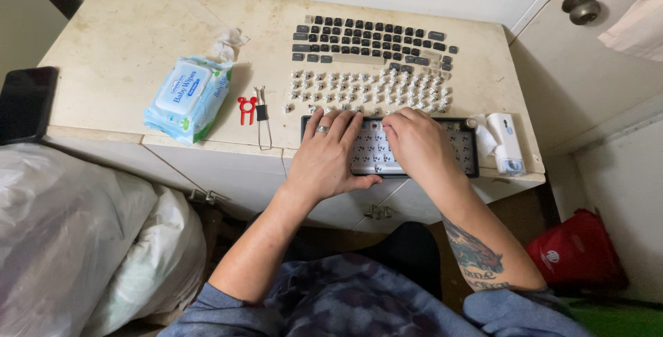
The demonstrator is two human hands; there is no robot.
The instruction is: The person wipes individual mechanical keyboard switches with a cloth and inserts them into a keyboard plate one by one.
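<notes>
Here, a stripped keyboard frame [456, 145], black and rectangular, at the near edge of a worn cream cabinet top [117, 54]. Left hand [324, 161] spread flat on its left end, likely to steady it; right hand [414, 145] curled over the middle, fingertips hidden, grip impossible to tell. Beyond, dark keycaps [373, 40] in keyboard order and pale switches [373, 88] in rows. Left: red puller [246, 110], wire puller [262, 124], soft wipes pack [188, 97].
</notes>
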